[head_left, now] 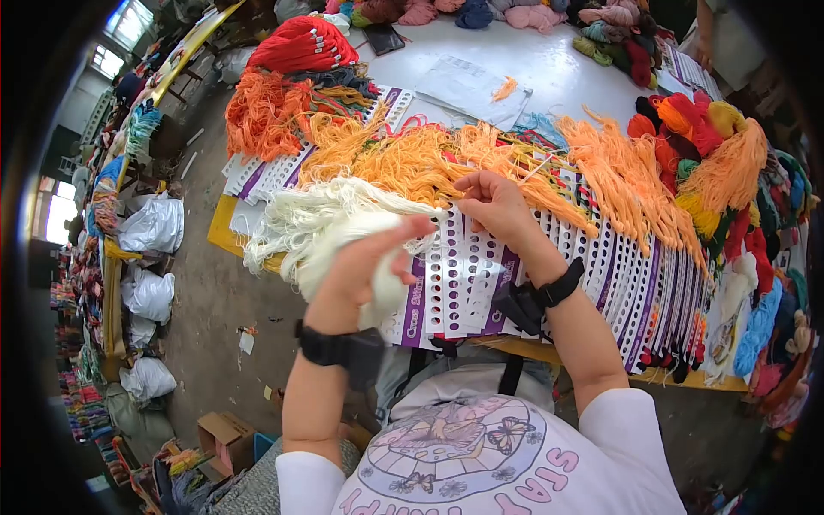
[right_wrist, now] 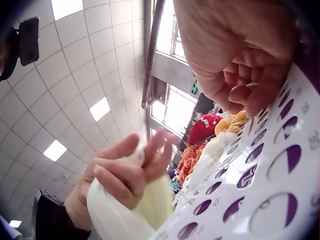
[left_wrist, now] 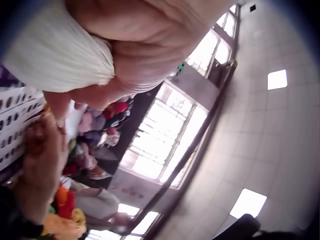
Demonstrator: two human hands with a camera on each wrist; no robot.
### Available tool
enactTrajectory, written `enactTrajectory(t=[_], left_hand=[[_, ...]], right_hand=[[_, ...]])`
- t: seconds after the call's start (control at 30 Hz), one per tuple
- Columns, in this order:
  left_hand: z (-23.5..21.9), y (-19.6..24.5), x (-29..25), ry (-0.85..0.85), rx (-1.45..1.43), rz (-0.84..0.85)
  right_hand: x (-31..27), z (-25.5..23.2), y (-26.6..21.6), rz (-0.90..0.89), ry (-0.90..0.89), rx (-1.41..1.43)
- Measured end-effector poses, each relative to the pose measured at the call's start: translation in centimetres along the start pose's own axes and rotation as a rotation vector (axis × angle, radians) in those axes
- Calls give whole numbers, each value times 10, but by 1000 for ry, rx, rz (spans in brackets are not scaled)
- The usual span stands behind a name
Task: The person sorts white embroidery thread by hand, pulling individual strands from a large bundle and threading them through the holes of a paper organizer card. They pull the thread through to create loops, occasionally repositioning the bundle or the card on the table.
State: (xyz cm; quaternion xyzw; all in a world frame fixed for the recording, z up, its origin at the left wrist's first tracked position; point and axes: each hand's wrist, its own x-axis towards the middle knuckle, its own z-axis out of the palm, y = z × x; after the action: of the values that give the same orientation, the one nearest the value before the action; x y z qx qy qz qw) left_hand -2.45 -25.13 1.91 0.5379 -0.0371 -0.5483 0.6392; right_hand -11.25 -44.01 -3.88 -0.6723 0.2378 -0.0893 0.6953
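Observation:
My left hand (head_left: 371, 262) grips a thick hank of white thread (left_wrist: 55, 47), its fingers curled round the strands in the right wrist view. The hank hangs below the hand, blurred in the head view, over a loose pile of white thread (head_left: 296, 215). My right hand (head_left: 506, 210) is bent over the top of the white punched cards (right_wrist: 257, 172), thumb and fingertips pinched together. White strands run up to these fingertips, and a small pale bit shows between them; the rest of the pinch is hidden by the fingers.
Orange thread (head_left: 403, 163) lies along the cards' upper edges, with peach thread (head_left: 631, 180) to the right. A red bundle (head_left: 305, 45) is at the back left. Coloured hanks (head_left: 760, 249) crowd the right edge. Behind are a plastic bag (head_left: 472, 90) and a phone (head_left: 383, 39).

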Motion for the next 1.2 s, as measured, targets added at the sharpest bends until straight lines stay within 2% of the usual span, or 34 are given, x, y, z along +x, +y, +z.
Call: enactTrajectory(t=[0.1,0.2,0.3,0.4,0.5,0.6,0.7,0.8,0.9,1.0,1.1,1.2], left_hand=[[8,-17,22,82,30,-15],[5,-15,32,75,-11,-1],[9,-10,38,66,17,-62],[8,-16,46,36,124,-104],[19,-14,48,64,19,-157],[15,-24,67,-61,-112,-171],[17,-30,68,38,-103,-156],[23,-30,67,141,-11,-93],[23,-38,74,181,-74,1],[8,-48,73,95,-7,117],[0,-33,50,201,118,337],[-28,-5,44,-75,-511,144]], right_hand=[[-5,0,-10,38,25,48],[-4,0,-7,-15,11,28],[-5,-1,-12,2,14,105],[-5,-2,-11,1,37,86],[-2,-2,-8,-32,49,6],[-1,-2,-5,-55,68,7],[0,0,-1,-105,102,-39],[0,1,0,-141,93,-110],[1,0,1,-120,63,-108],[2,1,4,-127,51,-108],[1,1,7,-143,63,-252],[1,0,6,-112,26,-209]])
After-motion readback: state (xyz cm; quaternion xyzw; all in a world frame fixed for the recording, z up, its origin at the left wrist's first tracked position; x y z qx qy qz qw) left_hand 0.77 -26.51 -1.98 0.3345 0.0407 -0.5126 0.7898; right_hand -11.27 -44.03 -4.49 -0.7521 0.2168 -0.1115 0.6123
